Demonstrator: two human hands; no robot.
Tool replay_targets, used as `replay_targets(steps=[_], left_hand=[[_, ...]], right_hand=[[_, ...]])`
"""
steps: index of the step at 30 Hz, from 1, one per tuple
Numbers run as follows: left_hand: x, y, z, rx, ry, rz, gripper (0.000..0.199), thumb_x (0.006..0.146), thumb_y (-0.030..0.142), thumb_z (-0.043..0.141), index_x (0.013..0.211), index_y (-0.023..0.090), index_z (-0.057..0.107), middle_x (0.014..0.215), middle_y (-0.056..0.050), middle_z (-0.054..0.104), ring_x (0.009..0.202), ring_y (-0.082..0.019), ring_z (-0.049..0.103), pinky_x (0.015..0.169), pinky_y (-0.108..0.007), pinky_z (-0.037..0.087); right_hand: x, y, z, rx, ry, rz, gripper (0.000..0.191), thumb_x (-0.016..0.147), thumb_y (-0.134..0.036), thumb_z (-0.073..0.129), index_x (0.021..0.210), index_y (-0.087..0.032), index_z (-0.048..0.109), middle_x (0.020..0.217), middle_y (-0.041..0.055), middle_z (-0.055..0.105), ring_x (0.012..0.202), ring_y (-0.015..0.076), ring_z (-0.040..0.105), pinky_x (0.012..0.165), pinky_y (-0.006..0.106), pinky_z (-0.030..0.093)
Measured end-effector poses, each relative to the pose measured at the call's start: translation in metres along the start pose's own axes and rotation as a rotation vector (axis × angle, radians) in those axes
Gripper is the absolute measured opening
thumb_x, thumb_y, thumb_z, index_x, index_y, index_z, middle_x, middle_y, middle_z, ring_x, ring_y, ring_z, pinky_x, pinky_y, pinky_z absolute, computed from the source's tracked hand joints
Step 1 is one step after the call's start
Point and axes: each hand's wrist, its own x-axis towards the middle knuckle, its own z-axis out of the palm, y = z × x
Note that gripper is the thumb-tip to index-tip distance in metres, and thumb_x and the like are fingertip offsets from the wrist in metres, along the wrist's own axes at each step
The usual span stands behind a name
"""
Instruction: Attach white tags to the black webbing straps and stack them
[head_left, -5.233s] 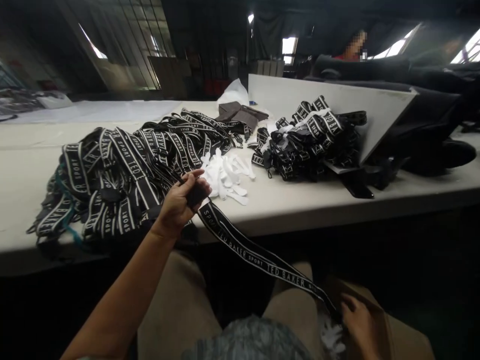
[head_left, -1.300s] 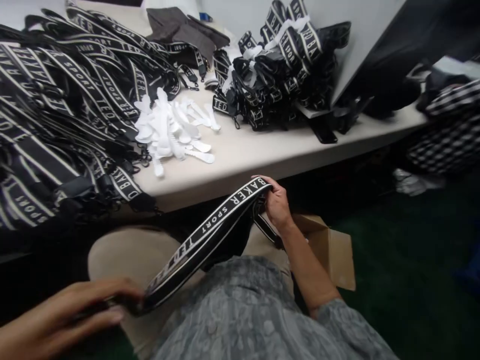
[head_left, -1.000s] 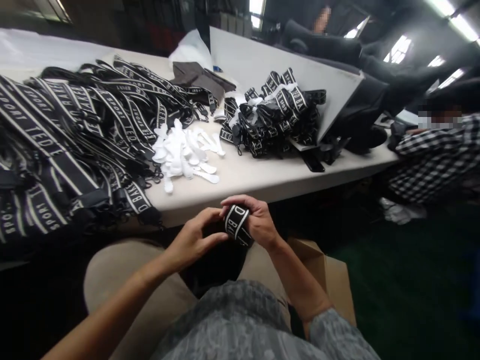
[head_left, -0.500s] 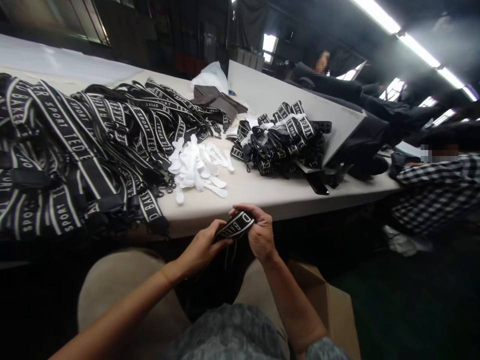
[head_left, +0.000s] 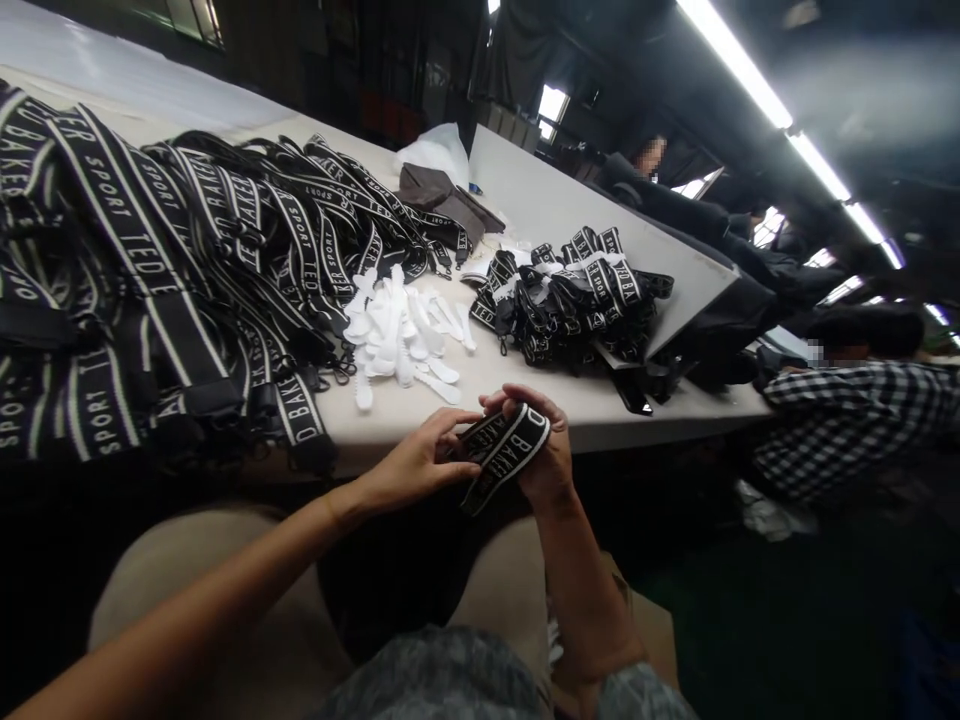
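Observation:
A black webbing strap (head_left: 517, 447) with white edge stripes and white lettering is folded in loops between my hands, above my lap. My right hand (head_left: 551, 455) is closed round its right end, the fingers behind the loops. From the other side my left hand (head_left: 431, 455) pinches the strap's left part between thumb and fingers. Just beyond my hands, on the table's front part, lies a pile of white plastic strips (head_left: 401, 330) with rounded ends. Many similar straps (head_left: 150, 260) are heaped on the left of the table.
Bundled straps (head_left: 581, 290) with white bands lie right of the white strips, against a pale upright board (head_left: 562, 190). A brown cardboard box (head_left: 652, 630) stands by my right leg. On the right sits a person in a checked shirt (head_left: 847, 420).
The strap has been turned and folded into wider loops, with more of its lettering showing. Both hands have shifted slightly right, and the view has tilted a little.

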Motion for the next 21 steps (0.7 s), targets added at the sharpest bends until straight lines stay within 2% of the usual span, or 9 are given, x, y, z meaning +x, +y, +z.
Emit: replay_targets(steps=[4, 6, 8, 11, 14, 21], left_hand=[[0.019, 0.006, -0.006, 0.258, 0.009, 0.221, 0.050, 0.074, 0.038, 0.079, 0.118, 0.022, 0.063, 0.119, -0.009, 0.058, 0.115, -0.027, 0.052, 0.102, -0.041, 0.042], [0.022, 0.003, -0.007, 0.265, 0.027, 0.279, 0.042, 0.073, 0.038, 0.080, 0.109, 0.020, 0.067, 0.122, -0.009, 0.059, 0.121, -0.028, 0.049, 0.108, -0.041, 0.038], [0.022, -0.003, -0.006, 0.189, -0.008, 0.258, 0.042, 0.076, 0.037, 0.078, 0.112, 0.019, 0.066, 0.123, -0.009, 0.061, 0.120, -0.028, 0.051, 0.107, -0.040, 0.038], [0.018, -0.012, -0.004, 0.072, -0.087, 0.147, 0.046, 0.080, 0.038, 0.073, 0.119, 0.017, 0.061, 0.112, -0.008, 0.067, 0.106, -0.026, 0.060, 0.098, -0.039, 0.046], [0.017, -0.017, -0.001, -0.030, -0.121, 0.098, 0.037, 0.084, 0.038, 0.068, 0.112, 0.014, 0.063, 0.104, -0.007, 0.069, 0.097, -0.025, 0.063, 0.089, -0.037, 0.050], [0.015, -0.014, 0.009, -0.252, -0.070, 0.032, 0.045, 0.078, 0.036, 0.075, 0.114, 0.014, 0.060, 0.107, -0.009, 0.070, 0.103, -0.026, 0.064, 0.095, -0.040, 0.050]], right_hand=[[0.012, -0.015, 0.009, -0.066, -0.063, -0.113, 0.019, 0.074, -0.028, 0.075, 0.093, -0.029, 0.078, 0.081, 0.0019, 0.070, 0.077, 0.0176, 0.064, 0.073, 0.031, 0.054], [0.019, -0.019, 0.012, -0.112, -0.084, -0.150, 0.021, 0.074, -0.025, 0.073, 0.094, -0.028, 0.078, 0.080, 0.0022, 0.070, 0.076, 0.0171, 0.063, 0.071, 0.030, 0.052], [0.027, -0.021, 0.014, -0.161, -0.093, -0.149, 0.021, 0.074, -0.024, 0.072, 0.094, -0.027, 0.078, 0.080, 0.0026, 0.070, 0.073, 0.0164, 0.061, 0.068, 0.029, 0.051], [0.039, -0.021, 0.019, -0.204, -0.066, -0.136, 0.021, 0.073, -0.024, 0.071, 0.093, -0.026, 0.078, 0.079, 0.0024, 0.070, 0.071, 0.0160, 0.060, 0.067, 0.029, 0.049], [0.050, -0.021, 0.026, -0.212, -0.023, -0.118, 0.021, 0.073, -0.027, 0.071, 0.094, -0.026, 0.077, 0.081, 0.0026, 0.071, 0.072, 0.0159, 0.061, 0.068, 0.029, 0.050], [0.075, -0.007, 0.040, -0.197, 0.145, -0.118, 0.023, 0.077, -0.030, 0.073, 0.099, -0.024, 0.072, 0.087, 0.0016, 0.071, 0.070, 0.0130, 0.062, 0.062, 0.025, 0.053]])
